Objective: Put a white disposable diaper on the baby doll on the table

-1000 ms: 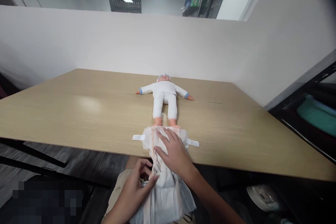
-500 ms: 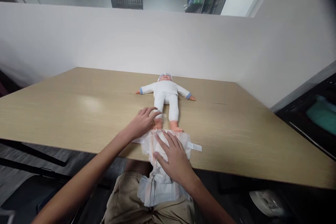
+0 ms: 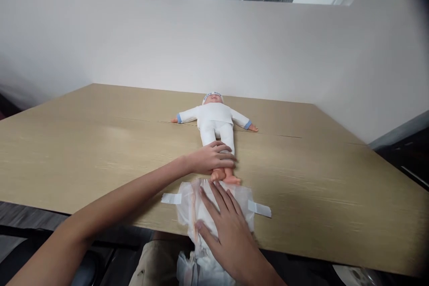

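Note:
A baby doll (image 3: 215, 115) in a white suit with blue cuffs lies on its back on the table, arms spread and feet toward me. My left hand (image 3: 212, 157) is closed over both of its lower legs, and the bare feet stick out below. Just beneath the feet is an unfolded white diaper (image 3: 183, 212), its tape tabs spread to either side. Its near end hangs over the table edge toward my lap. My right hand (image 3: 229, 230) lies flat on the diaper with fingers stretched out, their tips close to the doll's feet.
The wooden table (image 3: 100, 152) reaches back to a white wall (image 3: 161, 44) with a window opening above. A dark object (image 3: 405, 156) stands at the right. My legs in tan shorts (image 3: 157, 261) are under the near edge.
My left hand has moved right and closed over the doll's lower legs, which are now nearer together. My right hand remains flat on the diaper. The view has tilted down.

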A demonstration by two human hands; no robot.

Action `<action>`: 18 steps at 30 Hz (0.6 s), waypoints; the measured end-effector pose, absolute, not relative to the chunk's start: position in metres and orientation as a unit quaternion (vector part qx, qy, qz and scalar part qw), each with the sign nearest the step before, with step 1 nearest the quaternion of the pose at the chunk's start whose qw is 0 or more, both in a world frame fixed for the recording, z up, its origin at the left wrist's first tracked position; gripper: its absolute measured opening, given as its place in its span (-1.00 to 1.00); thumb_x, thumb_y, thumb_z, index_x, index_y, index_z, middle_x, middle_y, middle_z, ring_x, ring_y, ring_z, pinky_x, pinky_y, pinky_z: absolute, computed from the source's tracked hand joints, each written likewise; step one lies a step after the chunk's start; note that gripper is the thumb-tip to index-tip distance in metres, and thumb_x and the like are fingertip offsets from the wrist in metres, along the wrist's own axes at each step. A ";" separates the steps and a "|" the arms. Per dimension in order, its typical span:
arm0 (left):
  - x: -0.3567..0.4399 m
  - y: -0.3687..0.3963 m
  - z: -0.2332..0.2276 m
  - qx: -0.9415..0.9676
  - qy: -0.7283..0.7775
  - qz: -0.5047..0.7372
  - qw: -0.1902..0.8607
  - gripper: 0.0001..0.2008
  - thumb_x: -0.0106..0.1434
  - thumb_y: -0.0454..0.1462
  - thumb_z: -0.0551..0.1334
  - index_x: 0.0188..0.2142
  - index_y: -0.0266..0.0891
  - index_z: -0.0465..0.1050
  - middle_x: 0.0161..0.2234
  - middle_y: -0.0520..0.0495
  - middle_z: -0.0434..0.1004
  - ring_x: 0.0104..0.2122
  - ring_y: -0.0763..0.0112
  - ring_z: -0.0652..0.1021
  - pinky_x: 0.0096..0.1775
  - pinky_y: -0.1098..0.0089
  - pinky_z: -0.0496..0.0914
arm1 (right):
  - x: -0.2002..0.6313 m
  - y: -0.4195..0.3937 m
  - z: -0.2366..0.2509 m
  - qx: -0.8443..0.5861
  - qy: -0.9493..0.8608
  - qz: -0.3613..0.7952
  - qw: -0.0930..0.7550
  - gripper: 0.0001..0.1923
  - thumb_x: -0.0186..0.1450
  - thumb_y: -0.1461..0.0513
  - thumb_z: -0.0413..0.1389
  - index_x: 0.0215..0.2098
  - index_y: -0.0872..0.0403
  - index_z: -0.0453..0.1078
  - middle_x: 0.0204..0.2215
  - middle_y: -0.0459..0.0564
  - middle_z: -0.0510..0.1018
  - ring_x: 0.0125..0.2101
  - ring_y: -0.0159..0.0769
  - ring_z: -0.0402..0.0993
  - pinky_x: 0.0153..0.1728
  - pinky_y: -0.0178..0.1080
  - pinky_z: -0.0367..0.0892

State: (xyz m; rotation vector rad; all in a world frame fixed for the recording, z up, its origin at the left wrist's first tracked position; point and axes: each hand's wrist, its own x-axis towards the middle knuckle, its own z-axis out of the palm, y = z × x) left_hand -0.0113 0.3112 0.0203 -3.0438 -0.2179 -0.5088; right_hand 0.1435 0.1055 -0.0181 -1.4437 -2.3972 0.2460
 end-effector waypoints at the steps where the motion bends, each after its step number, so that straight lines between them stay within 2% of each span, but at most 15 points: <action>1: -0.010 0.312 0.024 -0.981 -0.076 -0.179 0.005 -0.73 0.50 -0.18 0.20 0.12 -0.04 0.56 0.27 -0.12 0.58 0.25 -0.05 0.49 0.26 -0.02 0.30 | 0.145 0.108 -0.017 -0.504 -0.843 0.094 0.162 -0.24 0.54 -0.03 0.10 0.61 -0.25 -0.04 0.58 -0.03 0.08 0.54 0.09 0.05 0.44 0.30 0.23; 6: -0.008 0.323 0.071 -0.951 -0.077 -0.264 -0.144 -0.67 0.46 -0.25 0.20 0.18 -0.09 0.52 0.18 -0.11 0.65 0.12 0.08 0.59 0.19 0.08 0.39 | 0.152 0.131 -0.011 -0.481 -0.855 0.132 0.140 -0.21 0.53 -0.11 0.08 0.62 -0.28 -0.07 0.59 -0.09 0.02 0.56 0.06 0.00 0.47 0.32 0.19; 11: -0.011 0.340 0.128 -0.900 -0.146 -0.310 -0.271 -0.64 0.36 -0.24 0.33 0.14 -0.13 0.58 0.11 -0.08 0.68 0.07 0.17 0.63 0.08 0.20 0.49 | 0.149 0.176 -0.014 -0.492 -0.850 0.130 0.136 -0.26 0.55 -0.10 0.07 0.61 -0.19 0.01 0.60 -0.02 0.01 0.58 0.01 -0.09 0.52 0.30 0.05; 14: -0.014 0.349 0.145 -0.882 -0.156 -0.326 -0.302 -0.61 0.31 -0.24 0.38 0.12 -0.17 0.60 0.11 -0.08 0.68 0.07 0.16 0.63 0.09 0.19 0.49 | 0.143 0.213 -0.020 -0.500 -0.847 0.114 0.137 -0.26 0.55 -0.12 0.06 0.59 -0.10 0.08 0.59 0.06 0.06 0.58 0.01 -0.09 0.54 0.29 -0.03; 18: -0.020 0.358 0.153 -0.866 -0.169 -0.359 -0.303 -0.63 0.30 -0.24 0.41 0.09 -0.17 0.61 0.10 -0.07 0.68 0.07 0.15 0.64 0.12 0.16 0.48 | 0.138 0.274 -0.031 -0.495 -0.851 0.073 0.158 -0.27 0.54 -0.15 0.07 0.55 -0.04 0.18 0.55 0.18 0.18 0.56 0.06 -0.02 0.52 0.30 -0.02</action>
